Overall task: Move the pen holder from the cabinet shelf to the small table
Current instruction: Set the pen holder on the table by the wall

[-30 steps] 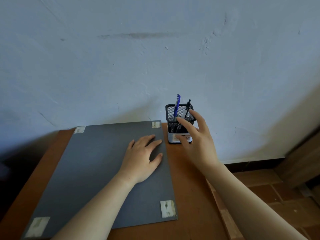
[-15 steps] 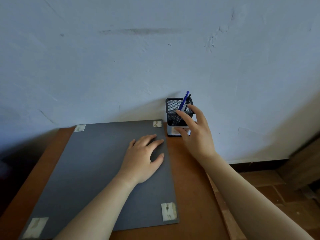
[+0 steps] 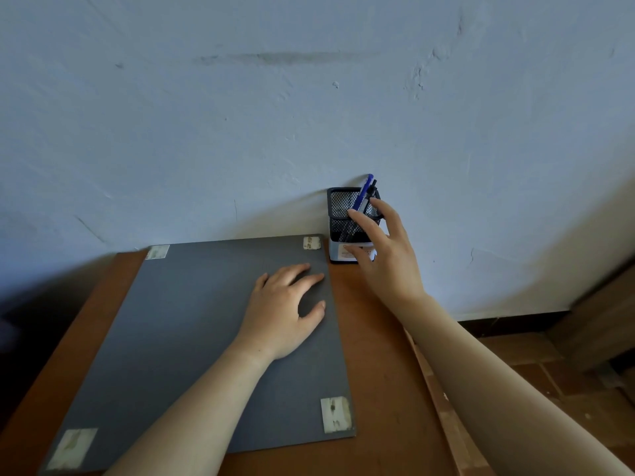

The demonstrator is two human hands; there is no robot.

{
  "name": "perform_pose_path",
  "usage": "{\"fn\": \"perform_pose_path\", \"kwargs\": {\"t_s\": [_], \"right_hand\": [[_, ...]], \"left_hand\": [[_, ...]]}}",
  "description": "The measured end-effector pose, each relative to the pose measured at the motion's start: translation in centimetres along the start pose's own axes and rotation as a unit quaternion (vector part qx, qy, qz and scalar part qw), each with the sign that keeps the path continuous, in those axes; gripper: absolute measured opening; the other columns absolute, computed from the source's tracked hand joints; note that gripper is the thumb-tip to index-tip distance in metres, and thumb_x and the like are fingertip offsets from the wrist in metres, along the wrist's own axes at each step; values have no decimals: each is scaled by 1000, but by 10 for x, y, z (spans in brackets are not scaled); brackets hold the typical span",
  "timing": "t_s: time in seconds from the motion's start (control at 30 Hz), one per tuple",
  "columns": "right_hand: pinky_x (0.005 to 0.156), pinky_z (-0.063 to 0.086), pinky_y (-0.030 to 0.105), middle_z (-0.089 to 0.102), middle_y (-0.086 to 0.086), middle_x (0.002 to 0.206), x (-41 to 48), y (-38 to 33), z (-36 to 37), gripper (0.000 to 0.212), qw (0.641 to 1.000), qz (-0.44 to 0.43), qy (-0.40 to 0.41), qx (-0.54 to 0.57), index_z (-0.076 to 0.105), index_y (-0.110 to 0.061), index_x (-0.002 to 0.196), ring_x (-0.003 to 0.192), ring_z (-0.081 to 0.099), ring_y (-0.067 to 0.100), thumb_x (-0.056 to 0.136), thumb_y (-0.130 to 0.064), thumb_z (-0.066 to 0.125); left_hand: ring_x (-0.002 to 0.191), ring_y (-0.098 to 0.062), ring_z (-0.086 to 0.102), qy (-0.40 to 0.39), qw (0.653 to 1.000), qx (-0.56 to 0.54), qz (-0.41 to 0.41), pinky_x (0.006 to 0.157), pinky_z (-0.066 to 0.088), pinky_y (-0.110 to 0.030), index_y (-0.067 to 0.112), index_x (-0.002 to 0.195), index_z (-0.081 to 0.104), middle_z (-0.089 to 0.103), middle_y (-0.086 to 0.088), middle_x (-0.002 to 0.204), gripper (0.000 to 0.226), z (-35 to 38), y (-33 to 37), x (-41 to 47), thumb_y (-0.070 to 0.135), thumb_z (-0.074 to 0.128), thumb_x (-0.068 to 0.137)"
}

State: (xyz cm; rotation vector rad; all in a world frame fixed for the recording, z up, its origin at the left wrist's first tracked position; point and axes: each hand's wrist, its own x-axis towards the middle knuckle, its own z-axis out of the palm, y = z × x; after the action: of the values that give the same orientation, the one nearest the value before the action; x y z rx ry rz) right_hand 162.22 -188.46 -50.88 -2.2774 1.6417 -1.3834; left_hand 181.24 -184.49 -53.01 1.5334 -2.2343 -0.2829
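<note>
Right hand: the right hand [image 3: 386, 255] reaches to the far right corner of the table, fingers [image 3: 360, 218] spread over the front of the pen holder [image 3: 343, 214] and thumb low against its pale base — a loose wrap from the near side, likely to steady it as it settles. Whether the fingers are pressing or have just let go I cannot tell from this angle.

Left hand: the left hand [image 3: 285, 310] lies flat and open on the grey mat [image 3: 192, 338], palm down, holding nothing — probably bracing the body while the other arm stretches.

Pen holder: a black mesh cup with a white label low on its front, standing upright on the table [image 3: 378, 372], just right of the mat's far right corner and close against the wall [image 3: 309, 115].

Pens: a blue pen [image 3: 364, 190] and a dark one lean to the right inside the cup, resting on its far rim.

Mat: taped at its corners with pale tape [image 3: 336, 414], covering most of the tabletop, so the bare wooden strip on the right is the free spot for the cup.

Task stage: the holder looks already set down on the small table; only the release seems left.

Risk: a light, tall cup — a careless withdrawal could tip it.
</note>
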Motion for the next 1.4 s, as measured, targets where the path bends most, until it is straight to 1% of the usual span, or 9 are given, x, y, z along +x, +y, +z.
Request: {"fn": "perform_pose_path", "kwargs": {"t_s": [0.3, 0.5, 0.67, 0.8, 1.0, 1.1, 1.2, 1.27, 1.4], "right_hand": [[90, 37, 24, 34, 3, 144, -7, -15, -23, 55, 999, 30, -10, 1, 45, -24, 132, 130, 36, 20, 82, -16, 66], [89, 37, 23, 36, 1, 143, -6, -42, -53, 54, 997, 65, -46, -9, 42, -25, 133, 128, 39, 18, 84, -23, 64], [95, 38, 26, 36, 0, 143, 7, -82, -94, 55, 987, 128, -101, 1, 39, -24, 135, 128, 39, 18, 85, -26, 62], [95, 31, 22, 35, -2, 143, 31, -120, -141, 55, 976, 157, -149, -5, 38, -23, 136, 130, 35, 16, 86, -30, 60], [93, 33, 22, 41, -2, 139, 87, -197, -243, 53, 964, 178, -198, -4, 39, -20, 135, 124, 41, 15, 88, -34, 58], [89, 33, 19, 45, -2, 135, 108, -236, -296, 52, 956, 199, -216, 2, 40, -21, 134, 120, 45, 15, 88, -36, 58], [92, 36, 23, 43, -3, 137, 122, -273, -344, 51, 944, 216, -248, 14, 40, -22, 134, 121, 45, 15, 88, -37, 57], [92, 38, 23, 40, -5, 138, 126, -292, -374, 52, 939, 219, -263, 14, 40, -22, 134, 119, 46, 14, 87, -39, 57], [86, 40, 21, 39, -10, 138, 126, -316, -424, 54, 944, 207, -258, 5, 39, -28, 135, 112, 49, 11, 86, -42, 57]], "left_hand": [[134, -13, 27, -17, 1000, 5, 3, 112, 12, -42, 33, 132, 44, 36, 7, 145, 47, -2, 2, -1, 47, 45, 87], [139, -16, 17, -146, 987, 71, -13, 112, 11, -52, 36, 139, 30, 22, 4, 152, 50, -33, 9, 5, 50, 32, 92], [137, -19, 25, -134, 989, 56, -8, 110, 16, -55, 35, 138, 33, 30, 2, 149, 49, -103, 34, 10, 50, 33, 91], [135, -17, 27, -131, 990, 48, -6, 111, 17, -51, 35, 137, 34, 33, 1, 147, 49, -169, 62, 11, 51, 31, 91], [137, -15, 22, -163, 986, 16, -32, 111, 10, -51, 36, 137, 33, 30, 2, 148, 45, -285, 131, 14, 46, 32, 93], [137, -14, 23, -175, 984, -13, -32, 111, 12, -53, 35, 137, 35, 33, 3, 147, 46, -342, 172, 13, 48, 31, 93], [136, -14, 25, -179, 984, -24, -16, 111, 17, -52, 34, 136, 37, 34, 4, 146, 47, -396, 209, 8, 50, 30, 92], [135, -13, 27, -183, 982, -40, -12, 111, 21, -46, 33, 136, 39, 35, 4, 146, 49, -427, 229, 2, 53, 29, 92], [135, -8, 24, -212, 974, -77, -14, 105, 19, -25, 34, 138, 35, 31, 9, 147, 56, -469, 270, -10, 56, 26, 87]]}}
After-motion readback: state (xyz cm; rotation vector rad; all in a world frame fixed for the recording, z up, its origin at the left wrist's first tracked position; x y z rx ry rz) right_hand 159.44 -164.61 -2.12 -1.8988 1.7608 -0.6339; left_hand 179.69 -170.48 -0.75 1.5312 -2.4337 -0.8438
